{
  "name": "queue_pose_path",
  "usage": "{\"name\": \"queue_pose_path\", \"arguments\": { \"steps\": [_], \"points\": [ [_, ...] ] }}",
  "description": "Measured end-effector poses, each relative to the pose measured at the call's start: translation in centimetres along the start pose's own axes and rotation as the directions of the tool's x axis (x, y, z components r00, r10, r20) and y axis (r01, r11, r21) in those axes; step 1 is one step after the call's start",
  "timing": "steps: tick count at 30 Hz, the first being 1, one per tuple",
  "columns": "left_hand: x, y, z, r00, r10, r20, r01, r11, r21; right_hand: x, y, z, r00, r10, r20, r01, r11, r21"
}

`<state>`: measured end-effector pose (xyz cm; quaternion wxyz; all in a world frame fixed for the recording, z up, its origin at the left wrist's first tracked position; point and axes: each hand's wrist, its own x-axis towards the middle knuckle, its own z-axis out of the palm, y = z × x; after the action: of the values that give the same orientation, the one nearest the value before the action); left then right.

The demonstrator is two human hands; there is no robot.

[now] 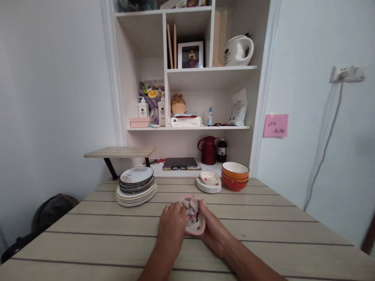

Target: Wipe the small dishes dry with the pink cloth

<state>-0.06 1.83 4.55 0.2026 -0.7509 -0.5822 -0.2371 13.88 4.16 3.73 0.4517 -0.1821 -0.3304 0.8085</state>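
Note:
Low over the slatted table [123,242], a small pink-rimmed bowl [198,230] is tilted up so its inside faces me. My right hand [215,230] grips its right side, thumb along the rim and the other fingers behind it. Inside the bowl lies a crumpled greyish-pink cloth [192,207]. My left hand [173,222] presses this cloth against the bowl's inner wall, its fingers bent together over the left rim. The fingertips of my left hand are partly hidden by the cloth.
At the left stands a tall stack of plates [136,186]. Farther back are small dishes [209,183] with a patterned bowl [210,178] on top, and stacked orange and red bowls [235,175]. A raised wooden shelf [120,152] and a red jug [208,151] are behind.

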Motion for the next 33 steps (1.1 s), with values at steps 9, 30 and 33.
{"name": "queue_pose_path", "arguments": {
  "steps": [9,30,33],
  "points": [
    [-0.33,-0.1,0.12,0.999,0.043,-0.031,-0.052,0.909,-0.414,-0.38,0.34,0.11,0.995,-0.055,0.084,0.063,0.993,-0.102],
    [-0.25,0.08,0.28,1.0,0.026,0.001,-0.023,0.914,-0.405,-0.07,0.21,-0.21,0.995,-0.005,0.101,0.01,0.999,-0.048],
    [-0.01,-0.01,-0.32,0.988,-0.154,-0.02,0.144,0.96,-0.239,-0.11,0.31,0.19,0.995,-0.039,0.088,0.042,0.999,-0.026]
  ]
}}
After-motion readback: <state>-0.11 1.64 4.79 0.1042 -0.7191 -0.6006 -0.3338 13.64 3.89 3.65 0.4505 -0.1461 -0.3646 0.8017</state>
